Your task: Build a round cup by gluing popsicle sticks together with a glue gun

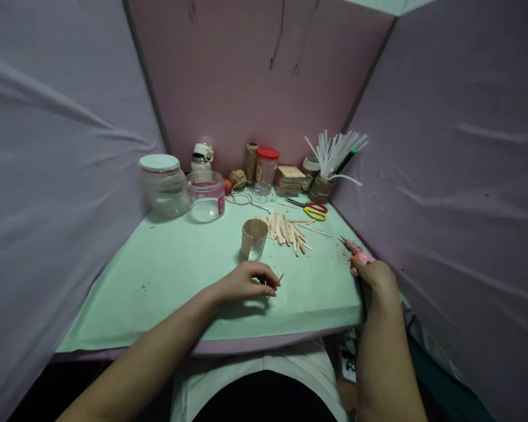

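My left hand (249, 282) rests on the pale green table (167, 281) and pinches a thin wooden stick (278, 281) between its fingertips. My right hand (374, 274) lies at the table's right edge, closed around a pink glue gun (356, 251) whose nozzle points toward the far left. Just beyond my left hand stands a small cup clad in wooden sticks (254, 238). A loose pile of several wooden sticks (287, 228) lies to the right of that cup.
Along the back stand a lidded plastic jar (163, 184), a clear open jar (205, 196), a red-lidded jar (266, 171), twine (238, 177), stacked wooden squares (290, 180) and a cup of white straws (330, 161). Red and yellow scissors (312, 210) lie nearby. Fabric walls enclose three sides.
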A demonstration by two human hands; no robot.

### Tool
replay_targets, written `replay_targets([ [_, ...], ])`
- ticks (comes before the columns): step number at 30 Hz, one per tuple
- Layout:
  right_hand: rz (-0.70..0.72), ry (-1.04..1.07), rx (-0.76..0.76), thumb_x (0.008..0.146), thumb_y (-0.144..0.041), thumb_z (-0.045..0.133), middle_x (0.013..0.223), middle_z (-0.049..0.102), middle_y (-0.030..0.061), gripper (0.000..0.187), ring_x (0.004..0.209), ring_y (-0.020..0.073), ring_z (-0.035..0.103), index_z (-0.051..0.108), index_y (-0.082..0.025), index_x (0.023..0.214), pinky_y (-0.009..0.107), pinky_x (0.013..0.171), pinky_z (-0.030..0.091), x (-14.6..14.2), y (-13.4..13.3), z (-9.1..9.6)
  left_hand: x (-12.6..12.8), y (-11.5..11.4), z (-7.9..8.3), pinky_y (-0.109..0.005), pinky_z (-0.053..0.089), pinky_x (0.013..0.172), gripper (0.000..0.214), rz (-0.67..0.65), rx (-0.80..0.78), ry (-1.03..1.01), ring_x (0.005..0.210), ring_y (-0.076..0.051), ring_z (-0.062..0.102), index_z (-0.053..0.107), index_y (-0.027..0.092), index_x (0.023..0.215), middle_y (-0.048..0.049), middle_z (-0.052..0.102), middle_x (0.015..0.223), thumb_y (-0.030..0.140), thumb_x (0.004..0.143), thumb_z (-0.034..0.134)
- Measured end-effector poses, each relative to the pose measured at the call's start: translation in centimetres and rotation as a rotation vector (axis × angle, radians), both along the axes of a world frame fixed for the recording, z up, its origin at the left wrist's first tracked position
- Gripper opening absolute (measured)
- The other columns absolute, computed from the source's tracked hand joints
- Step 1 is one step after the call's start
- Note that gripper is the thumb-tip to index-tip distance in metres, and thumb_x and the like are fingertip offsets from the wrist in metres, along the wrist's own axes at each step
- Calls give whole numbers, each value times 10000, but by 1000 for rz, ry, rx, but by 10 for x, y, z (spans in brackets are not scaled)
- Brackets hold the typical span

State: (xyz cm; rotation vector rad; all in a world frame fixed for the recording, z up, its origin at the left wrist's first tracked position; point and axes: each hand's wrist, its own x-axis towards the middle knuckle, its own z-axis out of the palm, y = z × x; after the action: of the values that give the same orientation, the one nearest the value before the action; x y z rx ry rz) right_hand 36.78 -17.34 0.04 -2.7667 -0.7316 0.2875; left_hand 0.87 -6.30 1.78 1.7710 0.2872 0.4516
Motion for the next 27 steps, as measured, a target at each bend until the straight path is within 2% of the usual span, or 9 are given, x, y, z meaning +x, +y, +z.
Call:
replay_targets([
  [3, 29, 37, 115, 713, -403, 583, 593, 677, 143, 303, 711, 286, 667, 641, -188, 508, 335, 605, 440, -7, -5, 1, -1, 0, 1, -277, 492, 711, 182, -11, 29, -6, 751, -159, 628, 744, 172, 831, -67, 709, 814, 319, 726, 760],
  [5, 11, 142, 306, 703, -399, 570, 536, 650, 106, 281, 606, 241, 629, 605, -198, 509, 314, 544, 426, -19, -10, 0, -1, 0, 2, -277, 491, 720, 178, -19, 41, -15, 755, -158, 629, 745, 174, 838, -65, 711, 820, 315, 731, 757],
  [9, -1, 545, 815, 594, -428, 688, 603, 656, 46, 252, 548, 172, 588, 595, -203, 659, 267, 492, 446, -51, -12, 7, -1, 0, 2, -272, 490, 716, 167, -14, 29, -21, 741, -153, 625, 747, 168, 826, -67, 712, 809, 300, 725, 764],
  [12, 17, 778, 1006, 526, -415, 793, 650, 625, -5, 339, 532, 112, 538, 596, -208, 708, 221, 472, 446, -77, -12, 23, 0, 2, 1, -269, 484, 708, 166, 12, -51, -32, 734, -150, 624, 744, 158, 795, -61, 709, 792, 284, 697, 789],
  [15, 30, 1005, 1163, 524, -450, 845, 674, 572, -41, 417, 560, 84, 519, 624, -208, 783, 207, 520, 487, -104, -17, 43, -1, 4, 1, -276, 494, 724, 209, 31, -243, -56, 740, -148, 636, 730, 144, 774, -52, 709, 788, 271, 642, 832],
  [18, 52, 1204, 1201, 521, -507, 866, 716, 556, -42, 486, 598, 77, 518, 653, -198, 830, 210, 564, 513, -133, -26, 57, -2, 8, 1, -296, 516, 735, 287, 57, -466, -94, 720, -149, 656, 709, 125, 767, -47, 708, 772, 273, 581, 872],
  [22, 90, 1061, 1196, 589, -566, 829, 899, 653, 32, 462, 795, 163, 611, 693, -207, 846, 279, 639, 557, -165, -37, 60, -7, 12, -1, -330, 546, 715, 355, 111, -680, -134, 668, -162, 668, 690, 116, 796, -42, 691, 715, 271, 549, 892],
  [24, 216, 1021, 1175, 657, -561, 791, 983, 675, 70, 437, 864, 193, 620, 713, -202, 893, 289, 660, 550, -177, -42, 55, -9, 14, -1, -341, 559, 710, 355, 124, -754, -158, 657, -158, 661, 683, 118, 807, -32, 673, 694, 263, 557, 889],
  [27, 418, 978, 1096, 759, -536, 715, 945, 687, 86, 393, 771, 173, 604, 720, -187, 940, 271, 615, 510, -188, -48, 44, -11, 15, 2, -337, 569, 691, 354, 139, -810, -190, 646, -139, 638, 673, 117, 807, -17, 646, 685, 245, 558, 890],
])
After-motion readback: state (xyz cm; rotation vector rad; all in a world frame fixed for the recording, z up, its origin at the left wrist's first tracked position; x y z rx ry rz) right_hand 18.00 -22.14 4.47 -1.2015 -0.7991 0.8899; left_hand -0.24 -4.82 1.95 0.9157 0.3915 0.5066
